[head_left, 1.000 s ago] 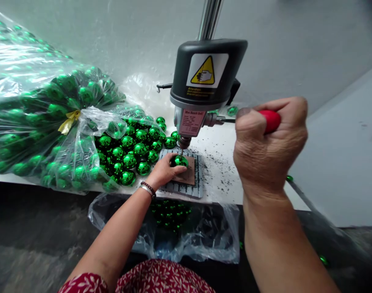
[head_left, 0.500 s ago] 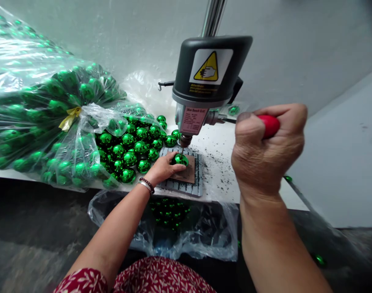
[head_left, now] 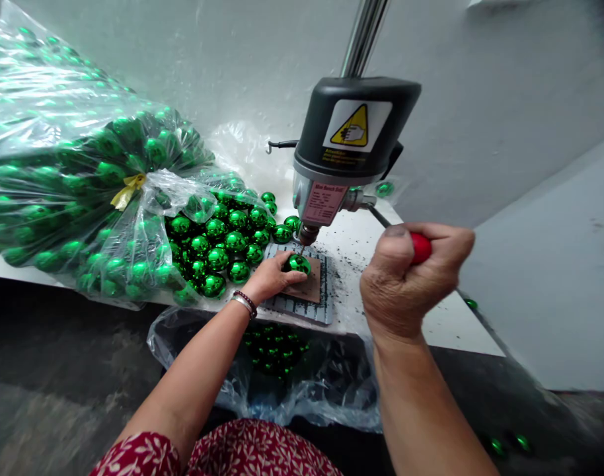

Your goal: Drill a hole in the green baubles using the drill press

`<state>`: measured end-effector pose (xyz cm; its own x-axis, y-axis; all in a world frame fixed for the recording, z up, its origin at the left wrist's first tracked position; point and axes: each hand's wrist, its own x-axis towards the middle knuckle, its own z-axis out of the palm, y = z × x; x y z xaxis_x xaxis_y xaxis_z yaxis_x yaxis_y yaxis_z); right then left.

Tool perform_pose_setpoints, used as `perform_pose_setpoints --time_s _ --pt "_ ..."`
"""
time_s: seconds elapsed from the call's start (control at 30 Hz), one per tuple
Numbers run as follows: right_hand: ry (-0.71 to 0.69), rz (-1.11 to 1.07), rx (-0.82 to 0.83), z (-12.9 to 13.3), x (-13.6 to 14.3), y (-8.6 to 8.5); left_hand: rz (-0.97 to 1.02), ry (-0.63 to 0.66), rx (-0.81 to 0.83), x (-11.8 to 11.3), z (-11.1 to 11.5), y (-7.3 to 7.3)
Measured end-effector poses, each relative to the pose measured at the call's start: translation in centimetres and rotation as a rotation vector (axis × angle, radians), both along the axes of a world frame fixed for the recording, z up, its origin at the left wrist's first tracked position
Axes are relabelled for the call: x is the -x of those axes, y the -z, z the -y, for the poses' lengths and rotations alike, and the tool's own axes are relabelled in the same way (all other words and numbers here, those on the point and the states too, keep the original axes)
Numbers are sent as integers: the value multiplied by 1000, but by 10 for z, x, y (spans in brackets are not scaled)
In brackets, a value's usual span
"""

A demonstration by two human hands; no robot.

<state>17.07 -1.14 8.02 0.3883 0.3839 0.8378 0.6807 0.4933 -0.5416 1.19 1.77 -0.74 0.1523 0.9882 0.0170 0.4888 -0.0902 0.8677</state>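
A small bench drill stands over a white table. My right hand is closed around the red knob of its lever. Under the drill chuck, my left hand grips a shiny green ball between thumb and fingers. That ball rests on a brown board on the grey slotted drill base. The bit's tip is at the top of the ball; whether it has entered cannot be made out.
Left of the drill, many green balls spill from a big clear bag tied with yellow ribbon. Below the table edge hangs an open plastic bag with green balls inside. Dark shavings dot the white table.
My right hand has pulled the lever knob down and to the left. The chuck sits closer to the ball. The whole view has shifted slightly.
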Motion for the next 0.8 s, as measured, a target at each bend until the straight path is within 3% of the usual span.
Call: perform_pose_setpoints --time_s 0.13,0.2,0.33,0.43,0.5,0.57,0.7,0.8 --pt "6 22 -24 3 2 16 9 -7 -3 0 1 -2" --pt "9 33 -57 -1 2 11 2 -11 1 -1 2 -2" --pt "7 9 -70 -22 -2 -34 -27 -62 0 -4 4 -3" --pt "-16 -9 114 -36 -4 -73 -28 -97 -33 -4 13 -5" --pt "-9 -16 210 -39 -4 -86 -17 -98 -69 -1 25 -9" --pt "-1 -27 256 -39 -4 -90 -22 -38 -85 5 42 -13" --pt "7 -55 291 -36 -4 -85 -80 208 25 20 77 -14" --pt "-5 -82 294 -37 -4 -84 -150 158 27 34 95 -6"
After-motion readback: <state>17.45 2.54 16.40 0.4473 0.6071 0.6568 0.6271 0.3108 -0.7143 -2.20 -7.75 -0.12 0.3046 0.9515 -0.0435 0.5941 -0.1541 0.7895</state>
